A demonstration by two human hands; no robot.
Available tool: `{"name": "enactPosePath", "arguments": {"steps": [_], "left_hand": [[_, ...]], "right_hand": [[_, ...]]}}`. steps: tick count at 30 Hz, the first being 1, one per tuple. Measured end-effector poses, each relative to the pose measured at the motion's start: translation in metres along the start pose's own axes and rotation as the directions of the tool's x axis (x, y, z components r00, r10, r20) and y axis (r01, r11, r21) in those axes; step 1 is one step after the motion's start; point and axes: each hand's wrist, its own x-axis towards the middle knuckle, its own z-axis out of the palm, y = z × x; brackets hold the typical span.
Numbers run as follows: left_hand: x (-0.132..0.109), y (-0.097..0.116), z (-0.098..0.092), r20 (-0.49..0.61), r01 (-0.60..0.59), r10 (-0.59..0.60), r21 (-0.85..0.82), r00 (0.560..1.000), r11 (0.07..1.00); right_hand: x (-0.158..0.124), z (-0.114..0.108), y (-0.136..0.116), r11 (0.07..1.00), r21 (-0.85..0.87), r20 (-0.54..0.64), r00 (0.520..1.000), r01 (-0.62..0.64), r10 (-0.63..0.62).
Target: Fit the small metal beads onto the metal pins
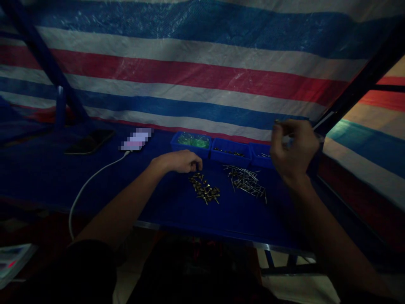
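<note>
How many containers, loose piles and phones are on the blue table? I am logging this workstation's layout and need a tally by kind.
Blue trays: 3
Loose piles of small metal parts (brass-coloured pile, silver pin pile): 2
Phones (dark phone, charging phone): 2
White cable: 1
Total: 8

Bare forearms — dark short sleeves.

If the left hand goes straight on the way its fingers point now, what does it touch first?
The left hand lies on the blue table, fingers curled toward the right and down. First in that line is probably the pile of small brass parts, whose near edge is just below the fingertips. Depth is unclear.
</note>
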Motion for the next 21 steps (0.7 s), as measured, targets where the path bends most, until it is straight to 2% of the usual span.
{"name": "enactPosePath", "arguments": {"steps": [1,3,5,6,9,13,16,21], "left_hand": [[0.001,0.0,0.001,0.016,-0.021,0.022,-0.008,1.0,1.0],[0.003,0.001,0.003,0.029,-0.047,0.047,-0.017,0.998,0.999],[0.004,0.003,0.004,0.011,-0.05,0.05,-0.013,0.999,0.999],[0.004,0.004,0.004,-0.01,-0.044,0.044,-0.008,0.999,0.999],[0.005,0.009,0.004,-0.129,-0.023,0.026,0.03,0.991,0.999],[0.009,0.019,0.008,-0.305,-0.024,0.048,0.083,0.951,0.996],[0.011,0.032,0.015,-0.337,-0.062,0.086,0.08,0.938,0.995],[0.01,0.053,0.021,-0.345,-0.121,0.137,0.068,0.928,0.99]], "right_hand": [[-0.001,0.004,0.002,0.998,-0.07,0.175,0.984,-0.005,0.017],[-0.008,0.013,0.005,0.99,-0.144,0.446,0.892,0.0,0.065],[-0.021,0.018,0.004,0.99,-0.141,0.593,0.801,-0.003,0.087],[-0.028,0.02,0.002,0.994,-0.108,0.633,0.771,-0.006,0.074],[-0.046,0.021,-0.012,0.998,0.065,0.684,0.728,0.004,-0.047],[-0.062,0.023,-0.039,0.97,0.229,0.69,0.69,0.076,-0.217],[-0.068,0.025,-0.051,0.955,0.241,0.668,0.684,0.171,-0.291],[-0.065,0.021,-0.049,0.928,0.19,0.591,0.718,0.321,-0.369]]}}
